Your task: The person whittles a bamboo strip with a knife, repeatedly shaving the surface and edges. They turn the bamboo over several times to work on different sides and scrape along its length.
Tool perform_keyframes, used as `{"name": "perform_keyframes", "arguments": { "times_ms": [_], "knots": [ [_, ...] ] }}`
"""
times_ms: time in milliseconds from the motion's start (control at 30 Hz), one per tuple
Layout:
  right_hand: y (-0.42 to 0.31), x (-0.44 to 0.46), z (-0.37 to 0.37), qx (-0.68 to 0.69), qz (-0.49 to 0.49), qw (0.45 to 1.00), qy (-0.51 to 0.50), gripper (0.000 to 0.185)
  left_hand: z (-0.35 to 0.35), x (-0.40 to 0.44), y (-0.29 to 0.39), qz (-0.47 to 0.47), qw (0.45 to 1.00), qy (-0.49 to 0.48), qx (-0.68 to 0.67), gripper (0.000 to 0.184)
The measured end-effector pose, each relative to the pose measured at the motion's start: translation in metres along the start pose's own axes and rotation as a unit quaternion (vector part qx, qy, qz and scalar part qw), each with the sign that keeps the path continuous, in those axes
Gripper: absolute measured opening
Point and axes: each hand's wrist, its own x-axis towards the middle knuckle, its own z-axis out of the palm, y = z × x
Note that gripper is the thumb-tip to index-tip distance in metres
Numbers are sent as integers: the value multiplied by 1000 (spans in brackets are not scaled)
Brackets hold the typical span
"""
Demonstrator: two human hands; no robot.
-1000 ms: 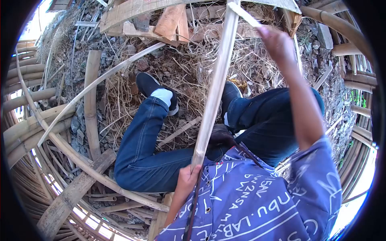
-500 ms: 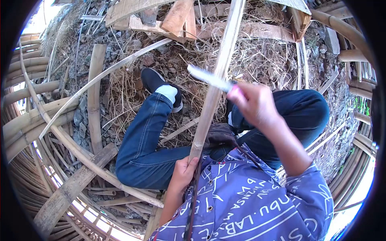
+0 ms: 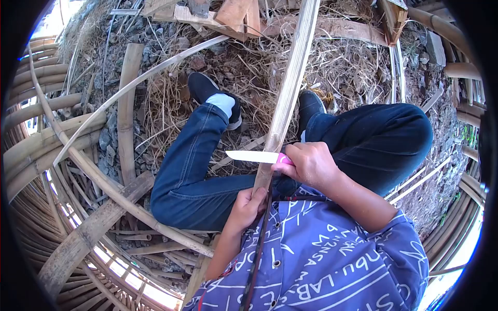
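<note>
A long, pale bamboo strip (image 3: 290, 83) slants up from my lap, past my feet, to the top edge of the view. Low on it, close to my body, my left hand (image 3: 249, 207) is wrapped round the strip. My right hand (image 3: 311, 165) grips the pink handle of a knife (image 3: 251, 156), with the handle mostly hidden in the fingers. The white blade points left and lies across the strip, a little above my left hand. Whether its edge bites into the bamboo I cannot tell.
Dry shavings (image 3: 254, 103) cover the ground round my shoes. A thin bamboo strip (image 3: 150, 75) and a thicker bamboo pole (image 3: 126, 114) lie to the left, near a weathered plank (image 3: 88, 241). Wooden boards (image 3: 327, 28) stand ahead, and stacked bamboo poles (image 3: 469, 124) are at the right.
My right hand has brought the knife down along the strip towards my body, and the blade is now sharp instead of blurred. My left hand still holds the strip's lower part.
</note>
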Motion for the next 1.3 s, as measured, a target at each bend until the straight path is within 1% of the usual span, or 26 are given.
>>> {"name": "perform_keyframes", "arguments": {
  "times_ms": [33, 100, 167, 267, 300, 367, 467, 567, 600, 667, 700, 733, 767, 800, 833, 900, 933, 967, 1033, 1100, 1233, 1300],
  "knots": [
    [1, -1, 1, -14, -7, 1000, 4, 48, 2, 0, 0, -1, 1000, 0, -1, 40],
    [3, -1, 2, -27, -14, 1000, 7, 49, 9, -1, 4, 16, 1000, 22, -8, 32],
    [3, -1, 1, -48, -19, 999, 9, 49, 11, -3, 6, 18, 999, 31, 15, 32],
    [9, 0, 4, -69, -38, 997, 24, 50, 14, -5, 3, 48, 993, 59, 88, 35],
    [11, 0, 5, -83, -49, 995, 30, 50, 14, -6, 3, 45, 993, 60, 87, 35],
    [15, 3, 6, -85, -65, 993, 42, 51, 16, -7, 5, 46, 990, 77, 112, 41],
    [20, 5, 8, -106, -100, 988, 53, 51, 17, -8, 6, 60, 986, 84, 129, 42],
    [22, 11, 3, -110, -114, 986, 45, 51, 19, -9, 9, 64, 987, 83, 120, 42],
    [24, 12, 1, -119, -119, 985, 40, 46, 17, -10, 8, 62, 987, 83, 119, 42],
    [42, 18, 3, -111, -100, 982, 119, 38, 14, -11, 6, 51, 987, 72, 133, 42],
    [61, 24, -15, -207, 32, 970, 124, 31, 11, -14, -3, 50, 987, 71, 131, 42],
    [81, 37, -44, -20, 209, 967, 142, 35, 6, -18, -16, 64, 987, 68, 133, 42],
    [102, 50, -67, -199, 179, 945, 185, 42, 1, -23, -24, 76, 986, 63, 137, 42],
    [105, 55, -74, -199, 136, 945, 223, 50, 1, -28, -20, 61, 986, 72, 137, 43],
    [101, 57, -77, -201, 136, 944, 223, 50, -1, -27, -20, 62, 986, 70, 136, 43],
    [87, 65, -75, -156, 137, 946, 247, 51, -3, -26, -20, 24, 992, 71, 98, 44],
    [74, 63, -73, -117, 154, 951, 240, 53, -2, -25, -20, 25, 992, 74, 95, 44],
    [58, 58, -70, -72, 179, 959, 210, 50, -1, -23, -20, 36, 992, 81, 93, 44],
    [34, 37, -46, -30, 141, 973, 183, 45, -2, -24, -18, 44, 991, 92, 90, 43],
    [2, 20, -31, 41, 117, 986, 113, 42, -2, -22, -9, 49, 993, 87, 69, 41],
    [-20, 5, -9, 2, 3, 999, 47, 45, -6, -17, 3, 31, 996, 65, 44, 40],
    [-20, 5, -3, -14, 0, 999, 48, 47, -8, -16, 5, 49, 994, 71, 62, 39]
  ]
}}
